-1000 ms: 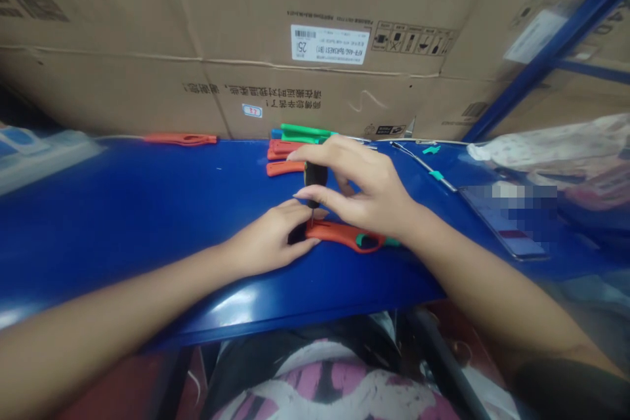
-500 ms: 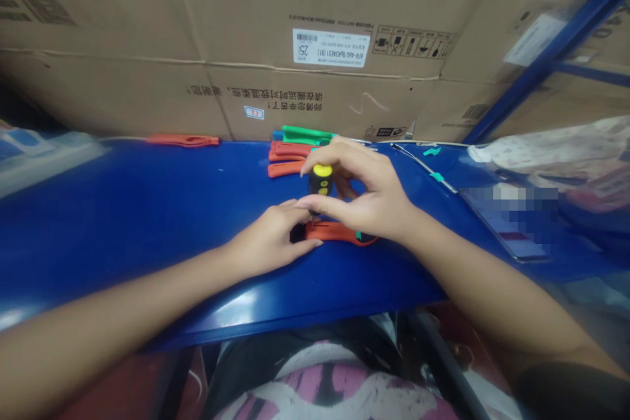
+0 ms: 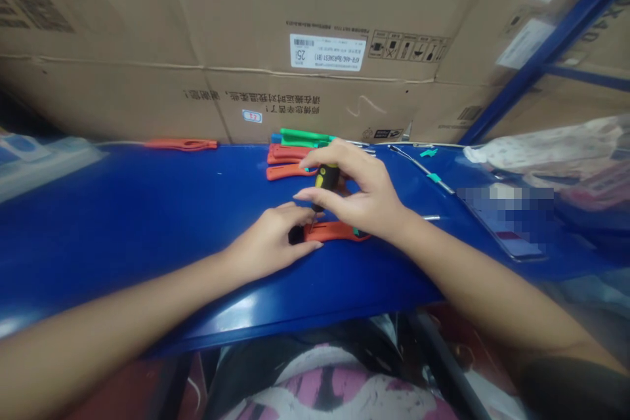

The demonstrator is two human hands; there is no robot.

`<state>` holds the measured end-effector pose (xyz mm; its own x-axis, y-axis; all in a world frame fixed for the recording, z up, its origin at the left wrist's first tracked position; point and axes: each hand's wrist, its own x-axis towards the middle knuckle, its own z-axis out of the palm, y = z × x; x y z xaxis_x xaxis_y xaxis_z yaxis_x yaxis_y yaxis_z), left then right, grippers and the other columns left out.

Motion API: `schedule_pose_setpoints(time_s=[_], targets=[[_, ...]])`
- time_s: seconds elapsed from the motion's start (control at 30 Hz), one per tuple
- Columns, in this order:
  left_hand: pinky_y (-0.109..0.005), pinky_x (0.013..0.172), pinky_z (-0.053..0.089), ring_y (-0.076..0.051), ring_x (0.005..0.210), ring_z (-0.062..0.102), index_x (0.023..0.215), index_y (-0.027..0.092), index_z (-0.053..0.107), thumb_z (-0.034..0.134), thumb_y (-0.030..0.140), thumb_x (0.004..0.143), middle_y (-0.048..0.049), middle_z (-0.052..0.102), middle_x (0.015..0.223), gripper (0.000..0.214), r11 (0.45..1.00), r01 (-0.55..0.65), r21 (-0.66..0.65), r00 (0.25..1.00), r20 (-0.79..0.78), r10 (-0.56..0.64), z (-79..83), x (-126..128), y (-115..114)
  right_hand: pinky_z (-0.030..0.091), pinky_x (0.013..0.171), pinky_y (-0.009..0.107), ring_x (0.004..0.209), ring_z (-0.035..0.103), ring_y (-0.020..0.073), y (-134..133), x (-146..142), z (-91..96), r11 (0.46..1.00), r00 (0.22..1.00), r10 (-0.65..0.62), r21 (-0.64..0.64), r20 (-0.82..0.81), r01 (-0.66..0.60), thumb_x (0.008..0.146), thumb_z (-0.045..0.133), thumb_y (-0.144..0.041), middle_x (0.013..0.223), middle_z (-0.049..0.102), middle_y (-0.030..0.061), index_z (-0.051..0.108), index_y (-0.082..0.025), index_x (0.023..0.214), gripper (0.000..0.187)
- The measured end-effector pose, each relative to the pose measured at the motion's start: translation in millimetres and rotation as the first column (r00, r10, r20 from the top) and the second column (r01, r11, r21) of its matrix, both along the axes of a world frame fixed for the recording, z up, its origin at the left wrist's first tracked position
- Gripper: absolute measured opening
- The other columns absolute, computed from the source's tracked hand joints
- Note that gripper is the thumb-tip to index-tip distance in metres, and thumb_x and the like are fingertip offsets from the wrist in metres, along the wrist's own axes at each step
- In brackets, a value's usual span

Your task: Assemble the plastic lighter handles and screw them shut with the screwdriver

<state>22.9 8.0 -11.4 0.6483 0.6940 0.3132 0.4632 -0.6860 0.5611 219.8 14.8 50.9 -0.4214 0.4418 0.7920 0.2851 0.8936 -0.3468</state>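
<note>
An orange plastic handle piece (image 3: 331, 231) lies flat on the blue shelf (image 3: 147, 210) in front of me. My left hand (image 3: 268, 241) is closed on its left end and pins it down. A short screwdriver with a black and yellow grip (image 3: 325, 178) stands nearly upright, its tip down on the orange piece. My right hand (image 3: 364, 193) is wrapped round that grip from the right, fingers curled over its top.
More orange pieces (image 3: 288, 162) and green pieces (image 3: 305, 138) lie stacked behind my hands. Another orange piece (image 3: 182, 144) lies far left. Thin metal rods with green clips (image 3: 427, 167) lie at right beside a phone (image 3: 502, 216). Cardboard boxes (image 3: 246, 33) wall the back.
My right hand has turned on the screwdriver; the yellow cap that showed half a second ago is partly covered now. The left hand and orange piece stay put.
</note>
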Motion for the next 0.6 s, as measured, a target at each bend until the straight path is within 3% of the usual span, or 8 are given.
schedule_pose_setpoints(time_s=[0.1, 0.17, 0.27, 0.33, 0.4, 0.5, 0.57, 0.6], targets=[[-0.036, 0.082, 0.055, -0.023, 0.091, 0.07, 0.111, 0.019, 0.069, 0.075, 0.028, 0.085, -0.0058, 0.075, 0.101, 0.028, 1.0, 0.002, -0.004, 1.0, 0.01, -0.002, 1.3, 0.0, -0.9, 0.058, 0.086, 0.033, 0.106, 0.065, 0.0174, -0.6, 3.7, 3.7, 0.979, 0.987, 0.135, -0.168, 0.083, -0.119, 0.103, 0.048, -0.029, 0.129, 0.065, 0.0107, 0.051, -0.018, 0.137, 0.037], [-0.036, 0.081, 0.055, -0.023, 0.091, 0.07, 0.111, 0.019, 0.069, 0.075, 0.028, 0.085, -0.0057, 0.076, 0.102, 0.028, 1.0, 0.0, 0.002, 1.0, 0.012, 0.0, 1.5, 0.0, -1.6, 0.059, 0.082, 0.031, 0.103, 0.067, 0.0155, -0.7, 5.4, 5.1, 0.951, 0.974, 0.211, -0.249, 0.083, -0.184, 0.104, 0.041, -0.025, 0.129, 0.064, 0.011, 0.048, -0.018, 0.141, 0.038], [-0.036, 0.082, 0.056, -0.023, 0.089, 0.07, 0.107, 0.019, 0.07, 0.077, 0.028, 0.083, -0.0052, 0.076, 0.099, 0.026, 1.0, -0.023, 0.006, 1.0, 0.013, 0.023, 0.4, 0.2, -1.8, 0.058, 0.085, 0.032, 0.098, 0.069, 0.0169, 1.8, 5.7, 4.3, 0.984, 0.992, 0.121, -0.136, 0.034, -0.116, 0.096, 0.062, -0.033, 0.11, 0.072, 0.0072, 0.064, -0.017, 0.115, 0.025], [-0.036, 0.083, 0.056, -0.022, 0.089, 0.07, 0.105, 0.02, 0.069, 0.077, 0.028, 0.082, -0.0044, 0.076, 0.098, 0.026, 1.0, -0.03, 0.005, 0.999, 0.025, 0.03, -0.2, 0.5, -1.5, 0.057, 0.09, 0.034, 0.095, 0.069, 0.0184, 3.3, 5.3, 3.4, 1.0, 1.0, 0.018, -0.021, -0.003, -0.018, 0.087, 0.075, -0.039, 0.1, 0.074, 0.0051, 0.067, -0.018, 0.101, 0.026], [-0.035, 0.083, 0.057, -0.022, 0.088, 0.07, 0.102, 0.02, 0.069, 0.078, 0.028, 0.081, -0.0037, 0.075, 0.096, 0.024, 1.0, -0.029, 0.006, 0.999, 0.037, 0.029, 0.1, 0.9, -1.5, 0.057, 0.091, 0.034, 0.094, 0.069, 0.0175, 2.6, 5.5, 3.8, 1.0, 0.999, 0.011, -0.015, 0.031, -0.011, 0.09, 0.071, -0.04, 0.108, 0.073, 0.0061, 0.066, -0.019, 0.111, 0.03], [-0.035, 0.078, 0.056, -0.022, 0.084, 0.069, 0.097, 0.018, 0.069, 0.077, 0.027, 0.081, -0.0043, 0.075, 0.093, 0.019, 0.999, -0.036, -0.013, 0.999, 0.035, 0.037, 1.4, 1.2, -2.0, 0.059, 0.085, 0.03, 0.093, 0.069, 0.0132, -1.5, 6.6, 5.6, 0.971, 0.98, 0.143, -0.214, 0.137, -0.111, 0.104, 0.044, -0.03, 0.127, 0.067, 0.0082, 0.048, -0.022, 0.144, 0.04], [-0.035, 0.076, 0.056, -0.022, 0.083, 0.069, 0.092, 0.017, 0.07, 0.076, 0.027, 0.081, -0.0052, 0.074, 0.091, 0.016, 0.999, -0.052, -0.018, 0.998, 0.021, 0.052, 1.7, 1.2, -2.5, 0.059, 0.086, 0.03, 0.097, 0.07, 0.0142, -3.7, 7.1, 5.7, 0.962, 0.976, 0.162, -0.245, 0.145, -0.124, 0.104, 0.045, -0.03, 0.124, 0.069, 0.0075, 0.05, -0.022, 0.143, 0.04], [-0.035, 0.075, 0.055, -0.023, 0.083, 0.069, 0.091, 0.017, 0.07, 0.077, 0.027, 0.081, -0.0053, 0.074, 0.089, 0.015, 0.998, -0.055, -0.013, 0.998, 0.02, 0.055, 1.5, 1.2, -2.7, 0.059, 0.089, 0.031, 0.1, 0.07, 0.0157, -4.2, 7.0, 5.3, 0.976, 0.982, 0.132, -0.189, 0.134, -0.105, 0.101, 0.053, -0.033, 0.12, 0.071, 0.0067, 0.056, -0.021, 0.136, 0.037]])
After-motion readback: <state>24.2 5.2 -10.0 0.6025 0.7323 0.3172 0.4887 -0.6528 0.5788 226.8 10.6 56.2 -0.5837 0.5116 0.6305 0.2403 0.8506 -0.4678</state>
